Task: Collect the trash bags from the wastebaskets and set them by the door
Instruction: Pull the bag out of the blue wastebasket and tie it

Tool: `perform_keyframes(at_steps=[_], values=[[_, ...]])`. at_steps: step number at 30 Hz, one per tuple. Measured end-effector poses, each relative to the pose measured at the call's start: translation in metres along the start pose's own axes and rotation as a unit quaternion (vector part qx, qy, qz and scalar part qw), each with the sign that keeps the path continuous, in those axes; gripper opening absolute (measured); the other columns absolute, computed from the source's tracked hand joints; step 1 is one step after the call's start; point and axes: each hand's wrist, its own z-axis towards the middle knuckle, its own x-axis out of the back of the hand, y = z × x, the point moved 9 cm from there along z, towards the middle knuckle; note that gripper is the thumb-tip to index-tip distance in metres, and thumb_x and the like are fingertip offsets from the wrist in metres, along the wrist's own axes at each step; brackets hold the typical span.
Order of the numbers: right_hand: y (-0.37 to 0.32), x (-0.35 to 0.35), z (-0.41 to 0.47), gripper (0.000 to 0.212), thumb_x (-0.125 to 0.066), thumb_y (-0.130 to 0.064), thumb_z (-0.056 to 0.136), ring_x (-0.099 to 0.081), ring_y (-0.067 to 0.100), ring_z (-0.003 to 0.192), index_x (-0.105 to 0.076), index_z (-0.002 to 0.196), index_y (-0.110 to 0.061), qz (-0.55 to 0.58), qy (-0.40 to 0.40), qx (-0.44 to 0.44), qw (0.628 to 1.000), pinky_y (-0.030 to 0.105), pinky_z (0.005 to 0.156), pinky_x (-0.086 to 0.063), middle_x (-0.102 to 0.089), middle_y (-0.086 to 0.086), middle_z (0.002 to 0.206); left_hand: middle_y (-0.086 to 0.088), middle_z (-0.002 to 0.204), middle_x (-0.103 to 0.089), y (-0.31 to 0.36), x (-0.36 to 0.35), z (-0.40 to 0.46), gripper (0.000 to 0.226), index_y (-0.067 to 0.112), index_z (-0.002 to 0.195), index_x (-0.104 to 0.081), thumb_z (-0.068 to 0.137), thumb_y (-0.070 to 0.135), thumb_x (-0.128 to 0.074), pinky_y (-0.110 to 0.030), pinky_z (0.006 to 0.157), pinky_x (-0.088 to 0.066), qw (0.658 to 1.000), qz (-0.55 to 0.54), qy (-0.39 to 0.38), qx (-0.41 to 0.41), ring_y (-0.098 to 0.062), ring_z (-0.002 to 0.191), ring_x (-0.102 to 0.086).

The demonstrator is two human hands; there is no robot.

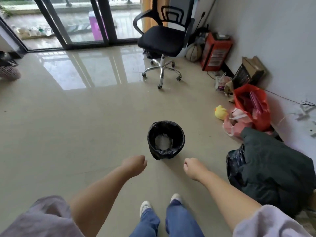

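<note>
Trash bag (166,132), black and glossy, lines the small wastebasket (161,153) standing on the floor (68,125) just ahead of our two hands, about midway between them and a little beyond. Its rim is folded down over the outside of the basket, and something pale sits at the bottom. Our left hand (134,165) and right hand (193,168) hang short of it, apart from each other, each grip loosely curled and holding nothing.

We judge the step in hand to be the reach for the liner. To do it well, we should bring both grips to opposite sides of the folded rim, pinch plastic rather than the basket wall, and peel the fold upward before lifting, so the basket stays down and the contents do not spill.

Beyond the right grip lie a dark jacket (273,161) over another black bag (235,165), red bags (251,106) and a yellow duck toy (220,112); farther ahead stands an office chair (160,40).
</note>
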Motion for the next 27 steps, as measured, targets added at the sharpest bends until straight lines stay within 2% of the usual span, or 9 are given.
perform_keyframes(at_steps=[4,9,13,15,17,19,23,25,27], values=[[0.015,0.001,0.077,0.027,-0.034,-0.02,0.094,-0.055,0.032,0.105,-0.056,0.105,-0.01,0.003,-0.014,-0.02,1.0,0.036,0.08,-0.042,-0.055,0.012,0.118,-0.01,0.111,-0.063,0.006,-0.015,0.079,0.041,0.009,0.108,-0.058,0.1,0.034,-0.028,-0.033,0.077,-0.044,1.0,0.004,-0.019,-0.016,-0.03,0.102,-0.06],[0.035,-0.026,0.189,0.018,-0.031,-0.02,0.096,-0.051,0.028,0.09,-0.047,0.088,-0.016,0.003,-0.021,-0.023,1.0,0.033,0.075,-0.038,-0.057,0.015,0.116,-0.01,0.108,-0.064,0.005,-0.051,0.189,0.038,0.009,0.106,-0.058,0.099,0.034,-0.03,-0.035,0.078,-0.047,0.999,-0.046,-0.014,-0.019,-0.03,0.1,-0.061],[0.056,-0.064,0.266,0.03,-0.031,-0.015,0.097,-0.055,0.029,0.108,-0.057,0.111,-0.01,-0.01,-0.004,-0.043,0.999,0.034,0.082,-0.044,-0.057,0.011,0.118,-0.008,0.102,-0.063,-0.012,-0.095,0.278,0.036,0.009,0.104,-0.058,0.099,0.032,-0.031,-0.034,0.075,-0.047,0.997,-0.075,0.005,-0.006,-0.029,0.096,-0.061],[0.068,-0.079,0.298,0.032,-0.031,-0.011,0.097,-0.055,0.028,0.104,-0.058,0.113,-0.01,-0.026,0.023,-0.057,0.998,0.032,0.077,-0.043,-0.058,0.009,0.119,-0.007,0.102,-0.062,-0.024,-0.116,0.316,0.033,0.01,0.107,-0.056,0.098,0.031,-0.032,-0.034,0.075,-0.047,0.996,-0.087,0.028,0.007,-0.028,0.095,-0.061],[0.087,-0.095,0.327,0.029,-0.032,-0.013,0.096,-0.056,0.029,0.1,-0.058,0.108,-0.01,0.016,0.063,-0.1,0.993,0.03,0.072,-0.039,-0.06,0.011,0.115,-0.007,0.11,-0.059,-0.035,-0.134,0.349,0.03,0.012,0.113,-0.053,0.098,0.029,-0.033,-0.035,0.077,-0.047,0.992,-0.107,0.062,0.025,-0.026,0.1,-0.057],[0.104,-0.11,0.353,0.028,-0.034,-0.015,0.095,-0.054,0.03,0.106,-0.057,0.11,-0.013,0.057,0.105,-0.125,0.985,0.031,0.076,-0.04,-0.055,0.01,0.119,-0.009,0.124,-0.05,-0.046,-0.15,0.377,0.034,0.014,0.126,-0.046,0.097,0.027,-0.036,-0.039,0.085,-0.046,0.987,-0.125,0.094,0.047,-0.027,0.115,-0.048],[0.133,-0.137,0.396,0.04,-0.039,-0.014,0.093,-0.041,0.031,0.122,-0.041,0.133,-0.016,0.077,0.164,-0.134,0.974,0.037,0.089,-0.042,-0.039,0.012,0.136,-0.015,0.152,-0.022,-0.057,-0.173,0.429,0.057,0.013,0.147,-0.021,0.095,0.026,-0.04,-0.041,0.108,-0.032,0.981,-0.093,0.159,0.062,-0.031,0.14,-0.022],[0.145,-0.154,0.413,0.047,-0.04,-0.015,0.094,-0.047,0.035,0.116,-0.031,0.14,-0.019,0.107,0.172,-0.141,0.969,0.041,0.087,-0.044,-0.039,0.015,0.136,-0.016,0.156,-0.011,-0.062,-0.184,0.449,0.063,0.014,0.15,-0.013,0.095,0.024,-0.041,-0.04,0.113,-0.026,0.972,-0.139,0.175,0.068,-0.031,0.144,-0.016],[0.148,-0.169,0.424,0.051,-0.039,-0.016,0.095,-0.057,0.038,0.097,-0.025,0.143,-0.024,0.158,0.187,-0.122,0.962,0.041,0.079,-0.046,-0.043,0.017,0.129,-0.016,0.155,-0.012,-0.066,-0.19,0.462,0.064,0.016,0.151,-0.014,0.094,0.018,-0.042,-0.04,0.11,-0.031,0.952,-0.223,0.203,0.057,-0.034,0.14,-0.027]])
